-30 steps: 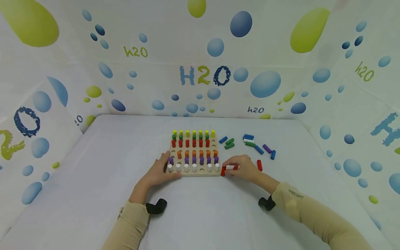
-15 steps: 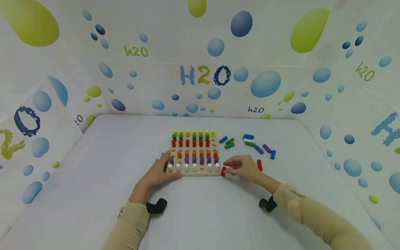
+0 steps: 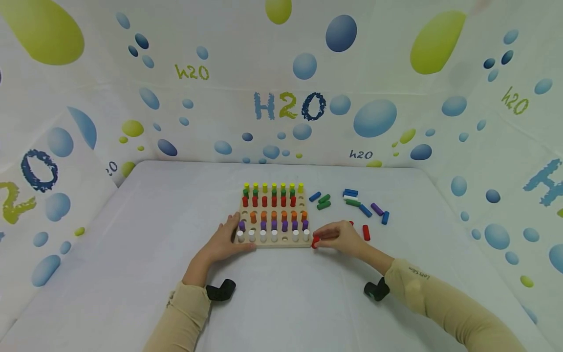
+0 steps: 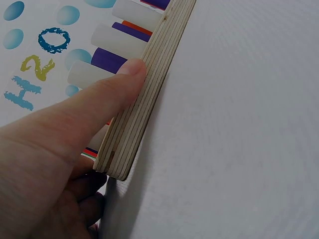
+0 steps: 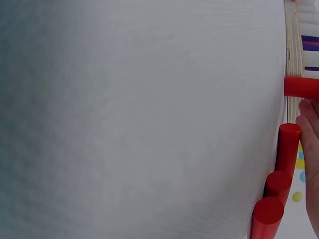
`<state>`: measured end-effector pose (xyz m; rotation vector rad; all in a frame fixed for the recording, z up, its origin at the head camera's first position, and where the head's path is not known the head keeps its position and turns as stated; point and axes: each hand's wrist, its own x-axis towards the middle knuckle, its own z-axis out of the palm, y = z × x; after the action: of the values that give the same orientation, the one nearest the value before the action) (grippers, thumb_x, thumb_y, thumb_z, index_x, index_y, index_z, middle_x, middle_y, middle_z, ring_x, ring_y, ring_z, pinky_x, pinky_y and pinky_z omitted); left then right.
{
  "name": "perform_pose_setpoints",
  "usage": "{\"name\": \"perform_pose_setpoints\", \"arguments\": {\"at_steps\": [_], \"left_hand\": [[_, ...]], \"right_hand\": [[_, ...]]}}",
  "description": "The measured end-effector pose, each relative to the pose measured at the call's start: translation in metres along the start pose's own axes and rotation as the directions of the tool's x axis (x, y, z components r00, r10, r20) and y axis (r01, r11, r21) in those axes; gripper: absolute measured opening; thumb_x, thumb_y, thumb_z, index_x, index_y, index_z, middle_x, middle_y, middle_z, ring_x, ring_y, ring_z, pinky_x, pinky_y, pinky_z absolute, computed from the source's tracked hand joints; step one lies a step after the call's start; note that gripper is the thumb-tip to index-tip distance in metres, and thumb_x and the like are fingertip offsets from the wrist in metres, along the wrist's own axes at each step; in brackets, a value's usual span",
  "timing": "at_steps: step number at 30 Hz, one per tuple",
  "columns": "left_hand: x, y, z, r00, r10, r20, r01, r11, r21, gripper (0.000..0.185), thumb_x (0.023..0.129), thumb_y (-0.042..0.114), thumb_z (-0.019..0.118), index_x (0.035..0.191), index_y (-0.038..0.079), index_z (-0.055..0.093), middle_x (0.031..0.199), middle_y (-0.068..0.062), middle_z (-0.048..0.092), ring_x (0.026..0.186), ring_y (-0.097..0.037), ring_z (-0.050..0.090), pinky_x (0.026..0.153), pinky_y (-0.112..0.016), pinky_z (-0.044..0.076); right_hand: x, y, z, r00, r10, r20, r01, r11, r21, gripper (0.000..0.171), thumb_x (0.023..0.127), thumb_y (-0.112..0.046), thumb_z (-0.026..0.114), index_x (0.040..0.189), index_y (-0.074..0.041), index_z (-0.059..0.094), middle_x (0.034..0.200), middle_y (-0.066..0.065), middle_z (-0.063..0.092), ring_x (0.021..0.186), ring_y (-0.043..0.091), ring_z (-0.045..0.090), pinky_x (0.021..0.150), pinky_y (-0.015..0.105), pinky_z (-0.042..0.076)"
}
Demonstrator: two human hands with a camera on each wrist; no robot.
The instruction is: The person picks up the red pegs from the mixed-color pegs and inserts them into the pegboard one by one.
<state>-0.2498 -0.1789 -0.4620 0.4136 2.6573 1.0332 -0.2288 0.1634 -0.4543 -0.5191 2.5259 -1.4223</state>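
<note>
A wooden peg board (image 3: 272,243) lies mid-table, with rows of yellow, green, red, orange, purple and white pegs standing in it. My left hand (image 3: 223,240) rests against its front left corner; the thumb (image 4: 112,92) lies straight along the board's layered edge (image 4: 149,94), below the white pegs (image 4: 134,14). My right hand (image 3: 339,236) sits just right of the board's front right corner and pinches a red peg (image 3: 315,241) at its fingertips. In the right wrist view this red peg (image 5: 301,86) lies against the board's edge, and more red pegs (image 5: 279,185) lie under the hand.
Loose pegs lie on the white table to the right of the board: blue (image 3: 314,196), green (image 3: 323,202), white (image 3: 349,197), purple (image 3: 377,209) and red (image 3: 366,232). Printed fabric walls (image 3: 286,107) close in the table on three sides.
The right hand's fingers spread a little, then drew back in over the red peg beside the board. The left hand and the board have not moved.
</note>
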Motion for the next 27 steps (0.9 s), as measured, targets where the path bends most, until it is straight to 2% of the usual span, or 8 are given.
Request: {"name": "perform_pose_setpoints", "arguments": {"at_steps": [14, 27], "left_hand": [[-0.001, 0.000, 0.000, 1.000, -0.010, 0.004, 0.010, 1.000, -0.002, 0.111, 0.071, 0.054, 0.071, 0.147, 0.003, 0.007, 0.151, -0.019, 0.007, 0.138, -0.035, 0.001, 0.110, -0.051, 0.003], [-0.001, -0.001, 0.001, 1.000, -0.015, -0.001, 0.015, 1.000, -0.004, 0.112, 0.070, 0.054, 0.071, 0.147, 0.003, 0.008, 0.151, -0.019, 0.007, 0.137, -0.035, 0.001, 0.109, -0.052, 0.004]], "right_hand": [[0.000, -0.002, -0.002, 1.000, 0.023, -0.002, -0.023, 0.998, 0.050, 0.028, 0.080, -0.018, 0.071, 0.103, -0.002, 0.069, 0.095, 0.009, 0.069, 0.088, 0.018, 0.066, 0.074, 0.025, 0.053], [0.012, -0.013, -0.029, 0.997, 0.035, -0.065, -0.031, 0.998, 0.063, 0.033, 0.080, -0.021, 0.071, 0.106, -0.001, 0.067, 0.098, 0.011, 0.069, 0.088, 0.019, 0.067, 0.077, 0.028, 0.053]]}}
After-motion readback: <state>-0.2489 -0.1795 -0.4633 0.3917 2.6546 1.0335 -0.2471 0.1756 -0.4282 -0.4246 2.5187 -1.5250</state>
